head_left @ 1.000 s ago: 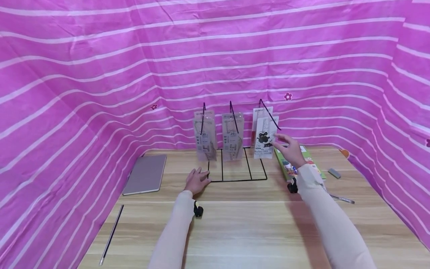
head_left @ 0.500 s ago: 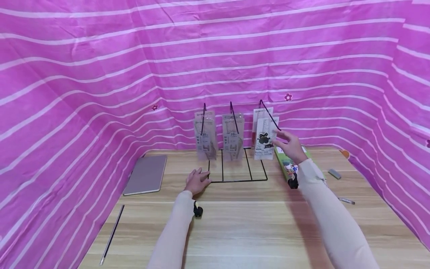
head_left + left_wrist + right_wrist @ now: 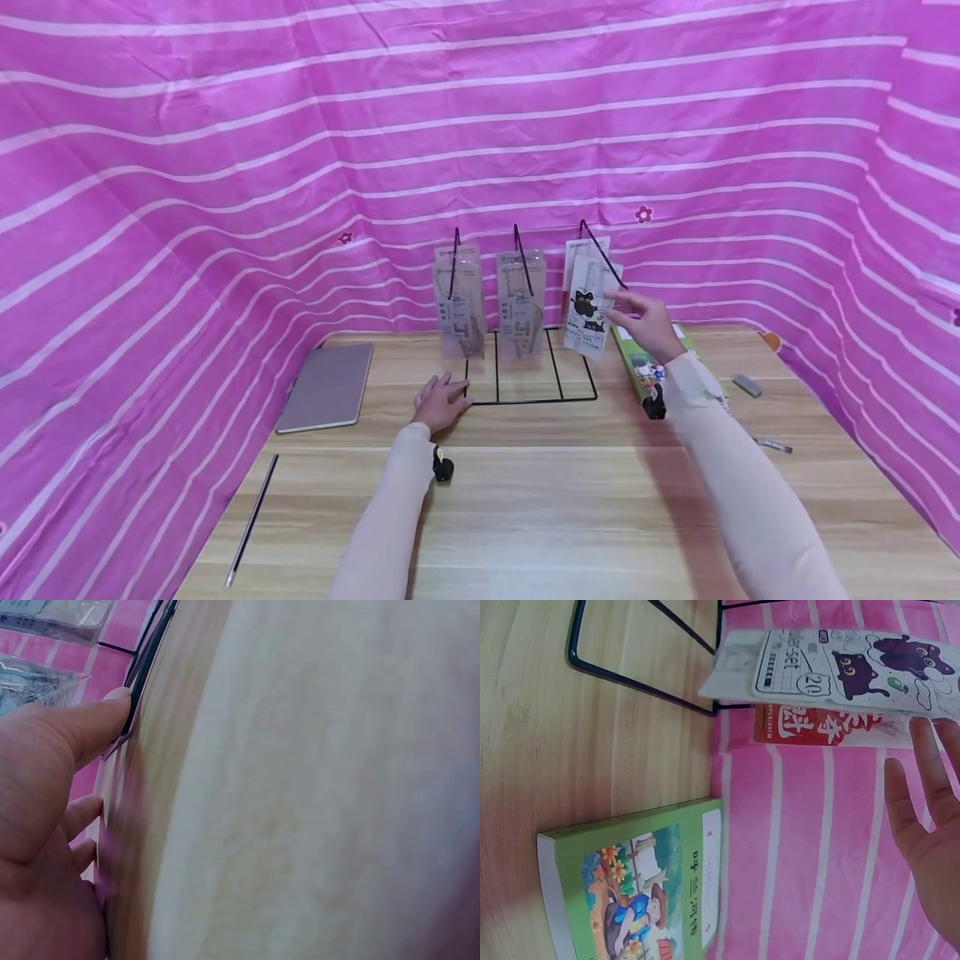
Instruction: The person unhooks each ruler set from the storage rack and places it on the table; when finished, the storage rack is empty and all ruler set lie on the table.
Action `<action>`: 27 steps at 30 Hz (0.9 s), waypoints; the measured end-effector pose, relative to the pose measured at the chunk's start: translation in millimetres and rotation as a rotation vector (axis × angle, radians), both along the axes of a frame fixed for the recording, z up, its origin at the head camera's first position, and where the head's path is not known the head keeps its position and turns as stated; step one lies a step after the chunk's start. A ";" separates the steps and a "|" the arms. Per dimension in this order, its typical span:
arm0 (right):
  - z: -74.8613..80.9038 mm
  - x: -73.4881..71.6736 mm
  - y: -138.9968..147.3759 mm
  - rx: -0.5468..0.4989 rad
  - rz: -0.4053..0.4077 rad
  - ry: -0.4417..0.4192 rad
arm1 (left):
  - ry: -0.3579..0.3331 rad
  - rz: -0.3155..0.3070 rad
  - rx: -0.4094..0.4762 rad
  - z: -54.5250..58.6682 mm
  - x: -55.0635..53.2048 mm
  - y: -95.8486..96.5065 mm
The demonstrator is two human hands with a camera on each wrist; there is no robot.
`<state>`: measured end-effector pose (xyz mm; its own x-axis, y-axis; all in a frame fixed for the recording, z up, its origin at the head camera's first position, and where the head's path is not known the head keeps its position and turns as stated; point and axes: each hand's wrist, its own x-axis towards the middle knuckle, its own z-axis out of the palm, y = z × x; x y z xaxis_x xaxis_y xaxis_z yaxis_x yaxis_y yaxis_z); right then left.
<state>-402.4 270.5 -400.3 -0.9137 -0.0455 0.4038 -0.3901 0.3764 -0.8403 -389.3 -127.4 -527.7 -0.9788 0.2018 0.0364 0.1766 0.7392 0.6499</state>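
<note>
In the head view, a wire rack (image 3: 531,403) stands on the table with three hooks, each carrying clear ruler-set packs. On the right hook, a white ruler-set pack (image 3: 586,307) with black cats hangs tilted in front of another pack with red print (image 3: 814,725). My right hand (image 3: 647,325) is at that front pack's right edge, its fingers extended and fingertips right at the edge in the right wrist view. My left hand (image 3: 441,403) rests on the table at the rack's left front corner, thumb (image 3: 105,716) against the black wire. Clear packs hang on the middle (image 3: 519,308) and left (image 3: 460,308) hooks.
A green book (image 3: 645,367) lies right of the rack, partly under my right arm. A grey eraser (image 3: 747,385) and a pen (image 3: 774,446) lie farther right. On the left are a grey notebook (image 3: 326,387) and a long pencil (image 3: 252,521). Pink striped cloth (image 3: 480,167) encloses the table.
The front cat pack has swung from nearly straight to tilted, its bottom shifting slightly left. My right fingers have moved slightly up along its edge. My left hand stays in place.
</note>
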 end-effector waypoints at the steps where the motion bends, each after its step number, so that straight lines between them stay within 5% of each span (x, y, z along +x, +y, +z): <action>1: 0.5 0.8 -0.1 0.008 -0.002 0.000 | 0.000 0.001 -0.003 -0.3 0.0 0.0; 6: 5.2 9.5 -3.2 0.016 -0.019 0.004 | -0.004 0.002 -0.011 -1.4 0.4 -0.4; 13: 27.4 39.6 -14.0 0.011 -0.036 0.060 | -0.010 0.001 -0.007 0.0 1.1 -0.1; 27: 28.9 59.4 -6.5 0.026 -0.021 0.066 | -0.004 -0.027 -0.001 0.2 -1.8 -1.9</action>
